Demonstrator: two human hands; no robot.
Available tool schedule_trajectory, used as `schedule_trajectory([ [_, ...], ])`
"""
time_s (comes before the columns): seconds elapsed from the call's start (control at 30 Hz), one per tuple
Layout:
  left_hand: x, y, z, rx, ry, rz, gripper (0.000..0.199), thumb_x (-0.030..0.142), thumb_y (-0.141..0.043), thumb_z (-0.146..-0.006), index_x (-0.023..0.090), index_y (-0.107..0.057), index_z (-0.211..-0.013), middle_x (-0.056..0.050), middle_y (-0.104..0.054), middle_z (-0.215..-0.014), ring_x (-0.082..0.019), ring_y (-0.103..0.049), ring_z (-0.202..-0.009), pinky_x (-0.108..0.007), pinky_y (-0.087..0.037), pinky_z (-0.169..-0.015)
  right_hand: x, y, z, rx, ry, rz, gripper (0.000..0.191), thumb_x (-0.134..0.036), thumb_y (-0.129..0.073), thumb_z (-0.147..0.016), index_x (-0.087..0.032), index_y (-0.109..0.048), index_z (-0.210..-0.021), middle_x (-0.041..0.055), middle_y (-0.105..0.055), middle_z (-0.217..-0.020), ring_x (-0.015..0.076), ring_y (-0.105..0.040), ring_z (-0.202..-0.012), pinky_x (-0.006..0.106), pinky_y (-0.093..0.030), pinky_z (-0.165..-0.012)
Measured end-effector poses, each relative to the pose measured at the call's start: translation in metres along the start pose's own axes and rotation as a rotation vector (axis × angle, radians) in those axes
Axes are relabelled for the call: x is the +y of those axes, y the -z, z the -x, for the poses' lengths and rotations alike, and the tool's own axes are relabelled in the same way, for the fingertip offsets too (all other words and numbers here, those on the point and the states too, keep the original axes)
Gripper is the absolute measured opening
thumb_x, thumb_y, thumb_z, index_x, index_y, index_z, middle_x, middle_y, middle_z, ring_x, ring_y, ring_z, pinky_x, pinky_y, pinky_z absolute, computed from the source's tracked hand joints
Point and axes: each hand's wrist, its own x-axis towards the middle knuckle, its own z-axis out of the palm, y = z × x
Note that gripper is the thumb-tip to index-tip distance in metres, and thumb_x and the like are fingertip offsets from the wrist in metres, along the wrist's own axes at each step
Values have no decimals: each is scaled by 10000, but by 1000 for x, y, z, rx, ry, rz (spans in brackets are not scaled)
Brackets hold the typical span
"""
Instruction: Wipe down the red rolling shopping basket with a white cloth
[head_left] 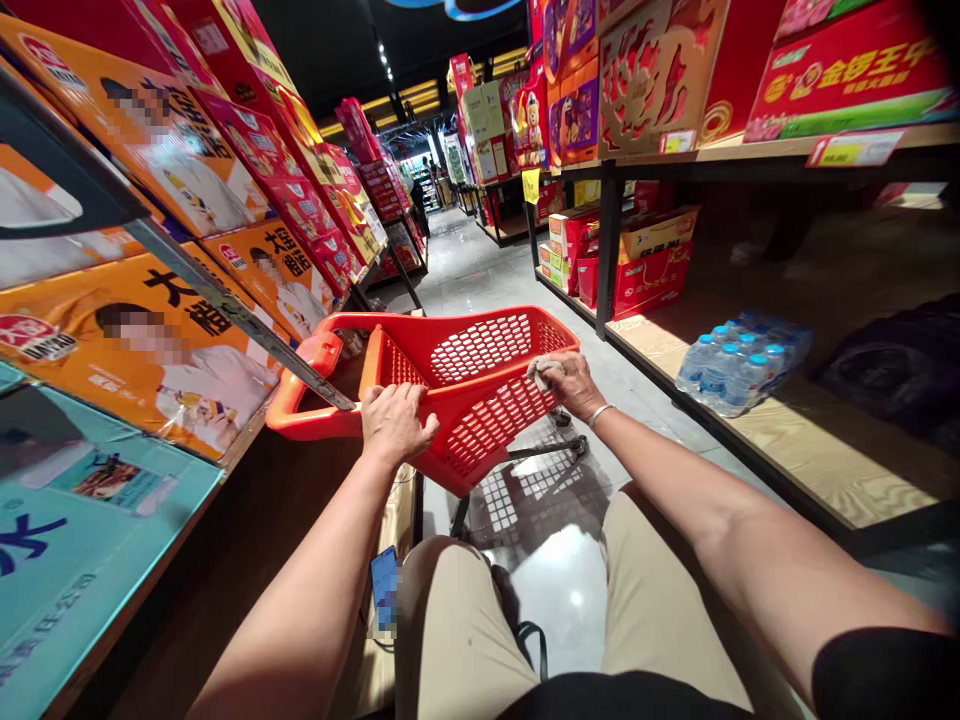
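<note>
A red plastic shopping cart (480, 425) with lattice sides stands in front of my knees. My left hand (397, 422) is closed over its near rim, close to the handle end, thumb to the right. At the opposite end, my right hand (572, 385) pinches a crumpled greyish cloth (546, 372) against the top rim. A bracelet circles the right wrist. From the upper left a metal bar (240, 312) with a dark end piece slants down to the cart beside my left hand. The cart's basket shows no goods in the visible part.
Orange cartons (127, 340) and a turquoise carton (90, 540) are stacked close on the left. A phone (385, 590) lies low by my left knee. Shrink-wrapped water bottles (727, 365) sit on the right lower shelf (847, 460). The tiled aisle (465, 255) runs ahead.
</note>
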Motion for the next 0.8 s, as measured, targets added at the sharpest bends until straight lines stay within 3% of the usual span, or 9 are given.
schedule_trajectory([
  [0.1, -1, -1, -1, 20, -13, -2, 339, 423, -577, -818, 206, -660, -1065, -93, -731, -1017, -316, -638, -955, -517, -373, -991, -2, -13, 24, -103, 23, -29, 202, -189, -601, -915, -269, -778, -969, 40, -680, -1204, 231, -504, -1097, 371, -448, -967],
  [0.2, -2, -2, -1, 33, -26, 6, 350, 419, -586, -813, 201, -665, -1075, -95, -732, -1010, -318, -645, -949, -522, -372, -990, -5, -9, 30, -184, 76, -63, 182, -165, -629, -868, -267, -778, -886, 38, -703, -1113, 226, -527, -1023, 367, -460, -904],
  [0.3, -2, -3, -1, 44, -22, 23, 328, 414, -583, -816, 210, -666, -1059, -98, -731, -1005, -324, -649, -949, -525, -371, -983, -5, 17, 6, -37, 60, -94, 216, -165, -609, -860, -246, -776, -970, 64, -665, -1204, 254, -529, -1128, 420, -437, -1012],
  [0.4, -2, -4, -1, 52, -26, 19, 312, 418, -576, -822, 211, -665, -1038, -95, -731, -997, -322, -649, -939, -522, -376, -978, -1, 44, -28, 165, -147, -41, 389, -143, -581, -854, -232, -722, -1205, 101, -582, -1346, 287, -490, -1239, 456, -388, -1106],
  [0.5, -3, -6, -2, 53, -37, 8, 304, 430, -574, -827, 210, -664, -1016, -90, -729, -978, -312, -648, -917, -512, -385, -985, -5, 54, -51, 82, -412, 30, 580, -74, -545, -820, -217, -616, -1378, 135, -543, -1393, 316, -492, -1225, 473, -423, -1062],
  [0.6, -3, -9, -6, 59, -37, 12, 302, 439, -569, -836, 212, -666, -1011, -88, -726, -963, -308, -647, -909, -514, -383, -1009, -39, 49, -61, -87, -413, -10, 568, -44, -535, -808, -222, -627, -1340, 120, -590, -1343, 299, -517, -1184, 443, -455, -1020],
  [0.7, -1, -12, -14, 57, -38, 27, 313, 447, -563, -843, 207, -671, -1013, -97, -726, -970, -311, -649, -923, -523, -377, -1028, -103, 37, -68, -170, -129, -130, 599, -15, -537, -796, -208, -611, -1358, 84, -613, -1355, 242, -518, -1190, 376, -442, -1057],
  [0.8, 2, -14, -22, 51, -47, 30, 301, 433, -565, -839, 203, -673, -1001, -103, -727, -965, -318, -652, -930, -528, -381, -1017, -158, 28, -77, -189, 106, -193, 610, -55, -583, -822, -207, -580, -1413, 57, -542, -1487, 232, -491, -1238, 344, -433, -1072],
])
